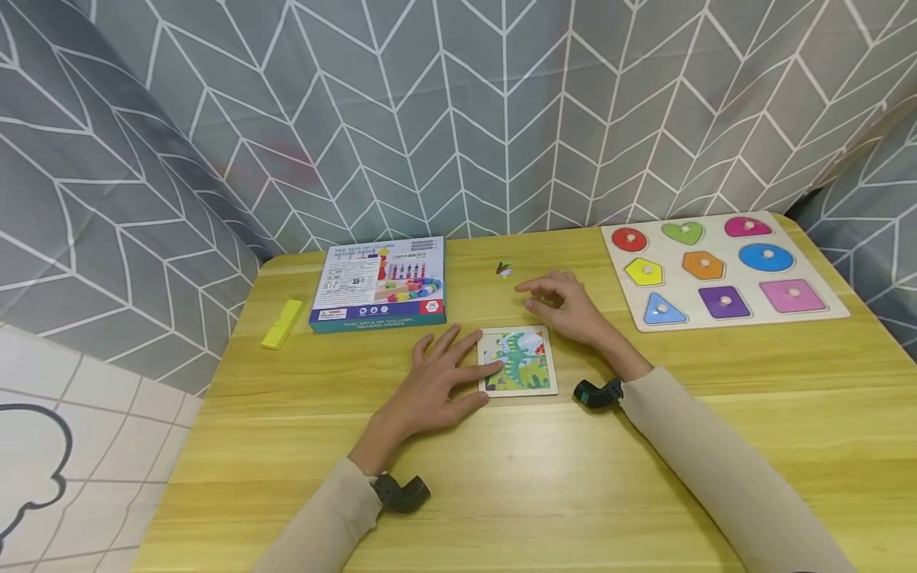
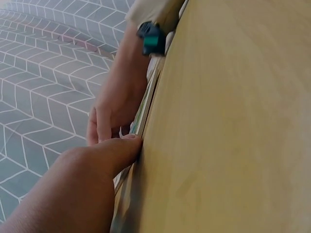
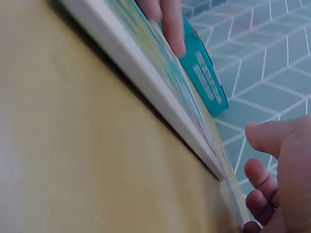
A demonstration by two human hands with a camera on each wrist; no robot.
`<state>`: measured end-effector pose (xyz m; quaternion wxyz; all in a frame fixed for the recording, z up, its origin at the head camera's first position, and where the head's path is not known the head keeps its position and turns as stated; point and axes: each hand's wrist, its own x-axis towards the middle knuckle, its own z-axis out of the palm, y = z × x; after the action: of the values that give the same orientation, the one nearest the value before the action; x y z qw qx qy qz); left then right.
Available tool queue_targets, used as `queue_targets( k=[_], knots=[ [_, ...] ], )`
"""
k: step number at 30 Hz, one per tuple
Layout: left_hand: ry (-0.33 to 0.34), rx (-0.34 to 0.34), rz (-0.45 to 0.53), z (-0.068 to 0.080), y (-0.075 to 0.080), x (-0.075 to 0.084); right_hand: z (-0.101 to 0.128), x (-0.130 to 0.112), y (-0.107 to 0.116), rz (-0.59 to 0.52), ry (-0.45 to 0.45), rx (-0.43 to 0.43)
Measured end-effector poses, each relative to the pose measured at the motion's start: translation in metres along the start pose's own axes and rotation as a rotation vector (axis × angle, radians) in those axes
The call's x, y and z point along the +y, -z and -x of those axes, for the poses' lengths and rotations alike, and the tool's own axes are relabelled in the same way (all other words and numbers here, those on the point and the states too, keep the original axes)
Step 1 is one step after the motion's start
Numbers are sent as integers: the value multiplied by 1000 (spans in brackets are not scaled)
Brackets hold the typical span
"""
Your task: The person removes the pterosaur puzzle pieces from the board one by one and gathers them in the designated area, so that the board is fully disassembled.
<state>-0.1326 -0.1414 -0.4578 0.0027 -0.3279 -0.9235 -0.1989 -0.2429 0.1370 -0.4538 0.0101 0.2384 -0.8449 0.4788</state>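
Observation:
A small square dinosaur jigsaw puzzle (image 1: 530, 362) in a pale wooden frame lies flat on the table. My left hand (image 1: 437, 386) spreads its fingers along the puzzle's left side, with a fingertip on the picture and the thumb at the frame's near left corner. Just beyond the far right corner is my right hand (image 1: 569, 310), its fingers loosely bent and nothing between thumb and fingertips. A loose dark, green and white puzzle piece (image 1: 505, 270) lies on the wood a little left of those fingers. The right wrist view shows the puzzle's pale frame edge (image 3: 146, 80) side-on.
A boxed column bead set (image 1: 380, 282) lies at the back left, beside a yellow bar (image 1: 282, 324). At the back right is a wooden shape board (image 1: 731, 270) with colored knobbed pieces. A grey patterned curtain (image 1: 501, 119) hangs along the table's far edge.

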Motion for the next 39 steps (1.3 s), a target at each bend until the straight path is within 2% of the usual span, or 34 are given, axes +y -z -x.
queue_targets(
  k=[6,13,23,30,39],
  knots=[
    [14,-13,-15,0,0,-1,23,-9,-4,30,79,-74],
    [10,-15,-15,0,0,-1,35,-17,-13,121,179,-165],
    [-16,-2,-51,-2,-1,1,37,-23,-18,226,148,-212],
    [5,-48,-50,-1,-3,5,35,-26,-19,259,156,-241],
    [7,-48,-88,-1,-4,8,31,-28,-17,297,141,-297]
  ],
)
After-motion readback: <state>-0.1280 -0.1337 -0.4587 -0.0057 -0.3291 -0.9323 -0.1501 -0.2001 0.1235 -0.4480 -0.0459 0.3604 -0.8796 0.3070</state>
